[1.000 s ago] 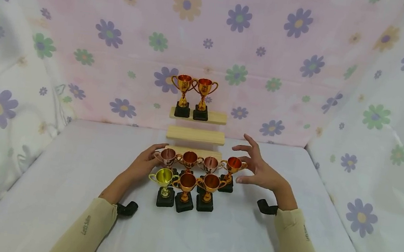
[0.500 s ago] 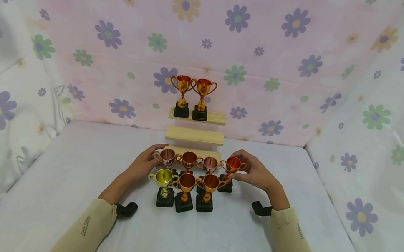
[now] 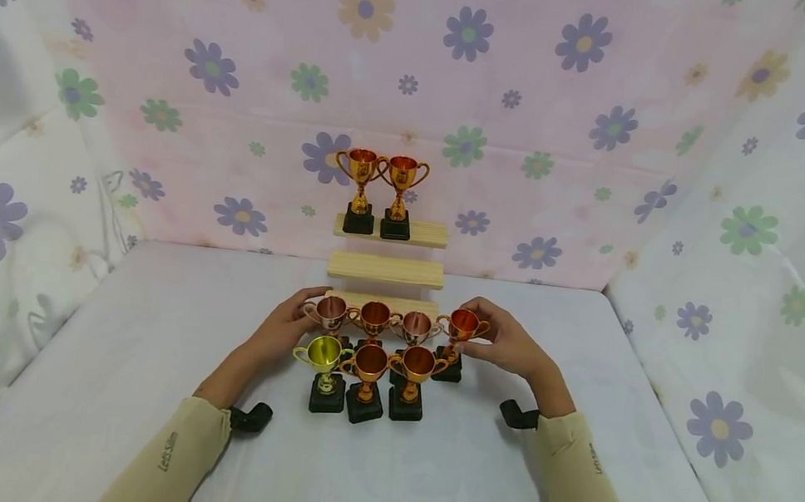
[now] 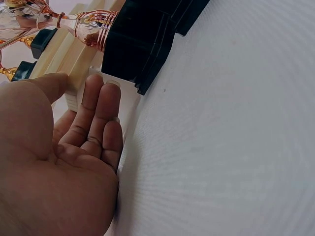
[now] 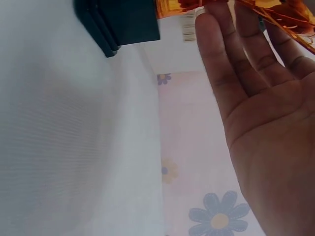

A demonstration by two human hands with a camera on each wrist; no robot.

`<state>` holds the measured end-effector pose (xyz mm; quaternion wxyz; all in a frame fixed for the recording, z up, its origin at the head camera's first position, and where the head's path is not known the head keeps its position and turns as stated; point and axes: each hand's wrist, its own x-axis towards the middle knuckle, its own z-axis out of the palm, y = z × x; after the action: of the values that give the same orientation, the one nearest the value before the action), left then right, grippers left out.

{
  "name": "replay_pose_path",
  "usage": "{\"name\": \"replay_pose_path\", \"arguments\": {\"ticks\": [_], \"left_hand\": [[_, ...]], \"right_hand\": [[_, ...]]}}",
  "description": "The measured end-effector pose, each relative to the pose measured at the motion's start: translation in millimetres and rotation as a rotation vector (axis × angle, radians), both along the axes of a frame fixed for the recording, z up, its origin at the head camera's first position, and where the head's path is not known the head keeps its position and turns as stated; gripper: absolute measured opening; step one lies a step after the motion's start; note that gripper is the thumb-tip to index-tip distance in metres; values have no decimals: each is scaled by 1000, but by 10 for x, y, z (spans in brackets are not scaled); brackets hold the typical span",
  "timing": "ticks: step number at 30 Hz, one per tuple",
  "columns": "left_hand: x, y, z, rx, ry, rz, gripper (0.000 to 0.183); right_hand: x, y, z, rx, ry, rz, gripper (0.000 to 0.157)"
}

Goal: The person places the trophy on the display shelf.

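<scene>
On the table stand several small trophy cups on black bases, in two rows. My right hand (image 3: 507, 346) is at the orange-gold trophy (image 3: 464, 322) at the right end of the back row, thumb in front of its cup and fingers behind. In the right wrist view its fingers (image 5: 248, 54) lie along the stem, close to the black base (image 5: 125, 22). My left hand (image 3: 283, 324) rests beside the rose-gold trophy (image 3: 331, 313) at the left end, fingers extended and holding nothing. In the left wrist view the fingertips (image 4: 110, 93) are just beside its black base (image 4: 135, 44).
Behind the cups rises a stepped wooden stand (image 3: 387, 269) with two gold trophies (image 3: 363, 169) on its top step. The front row holds a yellow-gold cup (image 3: 325, 352) and two orange-bronze cups (image 3: 370, 360). Flowered cloth (image 3: 429, 36) hangs around the white table (image 3: 158, 338).
My right hand has moved left from beside the orange-gold trophy and closed its thumb and fingers around it. My left hand has stayed in place, and the trophies have not moved.
</scene>
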<state>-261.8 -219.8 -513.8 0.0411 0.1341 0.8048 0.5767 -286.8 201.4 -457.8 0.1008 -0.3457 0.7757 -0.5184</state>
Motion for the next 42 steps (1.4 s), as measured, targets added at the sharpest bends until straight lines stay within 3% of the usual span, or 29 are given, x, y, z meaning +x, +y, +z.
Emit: {"name": "replay_pose_path", "arguments": {"ticks": [13,19,36,42], "left_hand": [[13,4,-4,-25,-24,30,52],[13,4,-6,-9,-11,12,51],[-11,7,-12,-1,17,-5,50],[6,4,3,-10,4,16,49]], "right_hand": [[10,31,112,-4,74,-21,43],[-4,54,137,-28,100,-28,42],[-35,61,226,-90,134,-132,38],[-53,9,252,-123,138,-202,44]]}}
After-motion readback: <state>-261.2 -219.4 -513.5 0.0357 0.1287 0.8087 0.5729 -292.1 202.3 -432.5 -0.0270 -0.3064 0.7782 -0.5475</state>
